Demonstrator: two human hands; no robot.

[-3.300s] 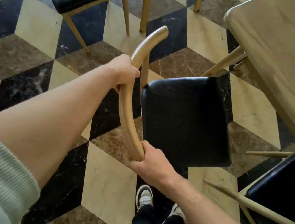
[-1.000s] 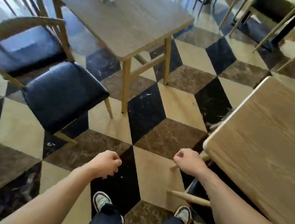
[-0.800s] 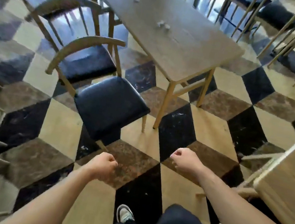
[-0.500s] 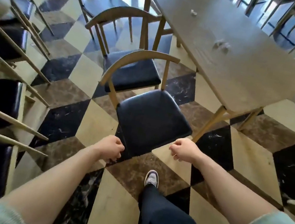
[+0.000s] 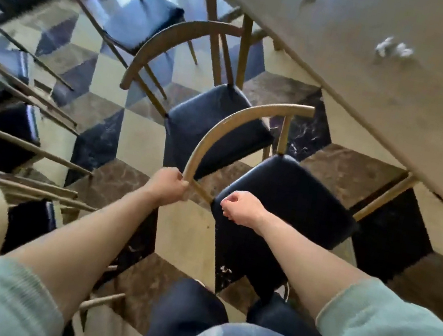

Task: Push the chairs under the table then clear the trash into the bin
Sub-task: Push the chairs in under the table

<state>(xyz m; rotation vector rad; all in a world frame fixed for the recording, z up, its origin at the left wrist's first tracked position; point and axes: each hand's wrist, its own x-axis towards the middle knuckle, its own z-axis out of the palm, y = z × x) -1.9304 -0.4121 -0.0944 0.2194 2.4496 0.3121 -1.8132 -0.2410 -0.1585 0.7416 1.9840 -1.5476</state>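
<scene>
Gripping chair (image 5: pixel 292 198) backrest end with left hand (image 5: pixel 168 186). Right hand (image 5: pixel 240 208) over seat, fingers (image 5: pixel 228 198) curled, holding nothing. Crumpled trash (image 5: pixel 395 49) on counter (image 5: pixel 402 111).

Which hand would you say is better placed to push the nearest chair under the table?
Left. The left hand grips the end of the chair backrest; the right hand hovers over the seat, holding nothing.

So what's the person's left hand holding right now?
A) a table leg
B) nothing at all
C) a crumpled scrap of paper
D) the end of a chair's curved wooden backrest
D: the left hand curls round the near end of the closest chair's curved backrest, while the paper scraps lie on the table.
</scene>
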